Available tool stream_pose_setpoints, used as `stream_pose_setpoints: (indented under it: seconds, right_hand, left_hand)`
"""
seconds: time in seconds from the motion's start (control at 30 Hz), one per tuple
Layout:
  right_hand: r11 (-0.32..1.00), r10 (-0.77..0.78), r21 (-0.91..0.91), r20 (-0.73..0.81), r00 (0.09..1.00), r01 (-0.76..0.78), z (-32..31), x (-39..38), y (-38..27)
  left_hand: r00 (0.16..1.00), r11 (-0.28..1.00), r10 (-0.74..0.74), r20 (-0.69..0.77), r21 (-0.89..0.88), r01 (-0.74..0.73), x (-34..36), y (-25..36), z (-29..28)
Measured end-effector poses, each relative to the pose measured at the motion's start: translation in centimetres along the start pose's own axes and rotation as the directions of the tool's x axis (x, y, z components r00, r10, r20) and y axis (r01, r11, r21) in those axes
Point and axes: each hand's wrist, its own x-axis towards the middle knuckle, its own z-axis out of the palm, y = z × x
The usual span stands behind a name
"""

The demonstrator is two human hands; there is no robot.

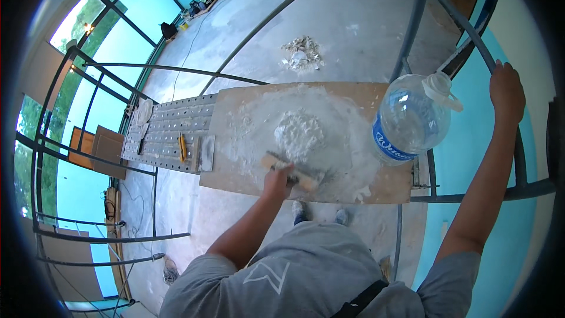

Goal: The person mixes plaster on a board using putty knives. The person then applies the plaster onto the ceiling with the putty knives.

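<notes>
head: clear jug (415, 112) near white heap (299, 132)

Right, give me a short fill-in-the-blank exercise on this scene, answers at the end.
1. The ____ hand grips a metal tube.
2. The left hand holds a flat tool near a pile of powder coloured ____.
3. The clear jug has a label coloured ____.
4. In the picture, the perforated metal plank lies to the ____ of the brown board.

Missing words: right; white; blue; left.
</notes>
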Motion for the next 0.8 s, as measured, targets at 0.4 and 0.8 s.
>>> stream_pose_setpoints:
  seconds: [0.4,0.8]
  right_hand:
    - [0.999,0.034,0.024,0.043,0.999,-0.035,-1.4,-0.4,0.1]
    - [0.999,-0.025,0.038,0.014,1.0,0.024,-1.1,-0.4,0.1]
  left_hand:
    - [0.998,0.999,-0.045,-0.046,-0.018,0.044,14.3,5.1,-9.7]
    - [0.987,0.964,0.074,0.141,0.244,-0.107,12.7,4.1,-12.1]
